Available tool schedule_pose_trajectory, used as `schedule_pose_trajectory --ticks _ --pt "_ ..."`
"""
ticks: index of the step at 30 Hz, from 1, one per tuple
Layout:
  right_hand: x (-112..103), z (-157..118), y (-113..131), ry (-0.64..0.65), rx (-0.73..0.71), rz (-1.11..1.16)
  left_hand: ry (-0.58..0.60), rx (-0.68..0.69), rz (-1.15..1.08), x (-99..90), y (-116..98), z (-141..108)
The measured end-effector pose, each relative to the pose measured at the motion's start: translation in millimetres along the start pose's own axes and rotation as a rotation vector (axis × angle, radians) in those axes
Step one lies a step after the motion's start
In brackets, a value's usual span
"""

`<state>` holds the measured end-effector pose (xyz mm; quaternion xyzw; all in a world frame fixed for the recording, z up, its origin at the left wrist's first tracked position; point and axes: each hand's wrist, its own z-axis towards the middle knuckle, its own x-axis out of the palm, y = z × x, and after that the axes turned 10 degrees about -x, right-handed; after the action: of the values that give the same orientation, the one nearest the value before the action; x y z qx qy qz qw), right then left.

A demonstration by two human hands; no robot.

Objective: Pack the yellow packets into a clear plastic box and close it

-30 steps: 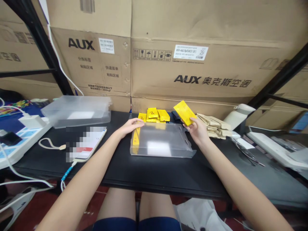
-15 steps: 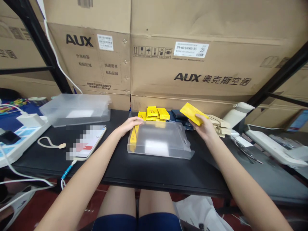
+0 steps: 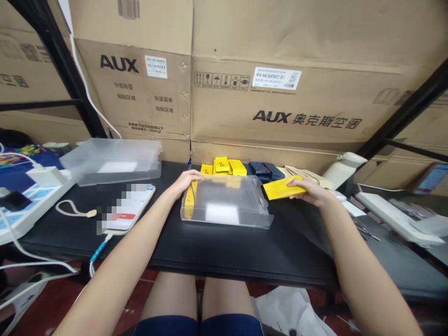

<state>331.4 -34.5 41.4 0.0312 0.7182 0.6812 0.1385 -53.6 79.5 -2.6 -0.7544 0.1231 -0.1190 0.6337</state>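
Note:
A clear plastic box [image 3: 245,210] lies on the black table in front of me, its flap end facing right. Inside it, against the left wall, stands a yellow packet [image 3: 189,200]. My left hand [image 3: 189,179] is closed on the box's far left corner. In my right hand [image 3: 310,189], fingers closed, is another yellow packet [image 3: 280,187], held flat with its left end beside the box's flap end. Several more yellow packets [image 3: 222,164] are piled behind the box, with dark blue packets [image 3: 264,171] to their right.
On the left are another clear box [image 3: 84,161], a phone [image 3: 135,210] on a cable, a cord loop [image 3: 75,208] and a power strip [image 3: 21,212]. On the right stand beige packets [image 3: 301,172], a leaning white bottle [image 3: 345,168] and a white device [image 3: 395,217]. Cardboard [image 3: 224,107] rises behind.
My right hand has brought the yellow packet down and turned it toward the box's flap end. The box has shifted slightly left, with my left hand still on it.

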Motion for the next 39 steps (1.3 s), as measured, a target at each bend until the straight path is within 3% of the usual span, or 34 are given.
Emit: schedule_pose_trajectory --ticks 5,8,10,15,27,29,34,39 --pt "11.3 -7.5 -2.1 0.246 0.105 -0.105 0.006 -0.013 -0.006 0.9 -1.3 -1.8" --pt "20.1 -11.8 -1.2 0.430 0.088 -0.106 0.001 -0.013 0.003 1.6 -3.3 -4.3" --pt "22.6 -13.7 0.1 0.487 0.057 -0.086 0.000 -0.003 0.014 2.0 -4.6 -5.9" --pt "23.3 -13.7 1.6 0.456 0.043 -0.036 0.018 -0.003 0.061 2.1 -6.6 -9.0" --pt "18.6 -0.8 -9.8 0.123 0.107 0.093 0.033 0.003 0.067 0.8 -5.8 -7.4" --pt "20.9 -1.1 -10.6 0.160 0.090 0.101 0.029 0.000 0.066 0.8 -5.5 -7.0" --pt "31.4 -3.4 -16.0 0.406 0.026 0.146 0.018 -0.005 0.071 1.9 -5.1 -7.6" --pt "38.6 -2.9 -18.6 0.461 0.018 0.119 0.024 -0.002 0.087 2.4 -6.4 -10.0"
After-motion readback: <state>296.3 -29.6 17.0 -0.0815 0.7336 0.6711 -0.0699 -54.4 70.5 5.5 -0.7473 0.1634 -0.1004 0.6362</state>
